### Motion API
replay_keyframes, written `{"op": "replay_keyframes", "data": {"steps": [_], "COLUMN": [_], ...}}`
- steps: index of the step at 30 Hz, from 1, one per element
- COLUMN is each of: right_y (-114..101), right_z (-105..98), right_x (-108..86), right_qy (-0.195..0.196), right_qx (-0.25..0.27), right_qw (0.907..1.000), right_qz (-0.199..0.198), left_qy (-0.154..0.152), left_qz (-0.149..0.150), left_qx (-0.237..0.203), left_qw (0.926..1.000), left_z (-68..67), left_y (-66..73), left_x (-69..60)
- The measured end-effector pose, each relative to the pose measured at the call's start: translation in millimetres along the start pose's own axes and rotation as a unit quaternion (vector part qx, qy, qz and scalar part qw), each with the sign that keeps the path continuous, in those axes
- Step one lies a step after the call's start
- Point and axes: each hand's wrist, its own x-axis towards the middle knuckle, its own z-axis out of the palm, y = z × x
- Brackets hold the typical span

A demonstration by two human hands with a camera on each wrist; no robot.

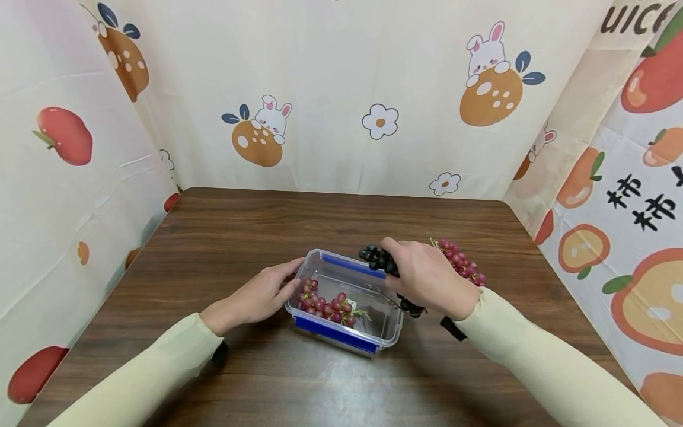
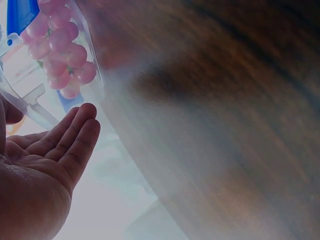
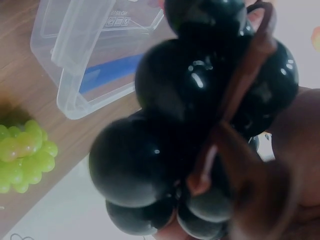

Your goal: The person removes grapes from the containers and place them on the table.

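A clear plastic box with blue side clips sits mid-table, its top uncovered. Inside, at its left end, lies a bunch of red grapes. My left hand touches the box's left end; in the left wrist view its fingers look fairly straight beside the wall. My right hand grips a bunch of black grapes by the box's right end. Its brown stem shows close up in the right wrist view. The hand covers part of the bunch.
Another bunch of red grapes lies on the table beyond my right hand. Green grapes appear on the table in the right wrist view. A printed curtain rises behind the brown table and along both sides.
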Motion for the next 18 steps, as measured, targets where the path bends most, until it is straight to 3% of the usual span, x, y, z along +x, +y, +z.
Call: {"op": "replay_keyframes", "data": {"steps": [18], "right_y": [12], "right_z": [-3], "right_x": [-9.9], "right_qy": [0.001], "right_qx": [-0.006], "right_qw": [0.9999], "right_qz": [0.01], "left_qy": [-0.001], "left_qz": [0.0], "left_qx": [-0.002], "left_qw": [1.0], "left_z": [1.2], "left_y": [-0.3], "left_x": [0.0]}}
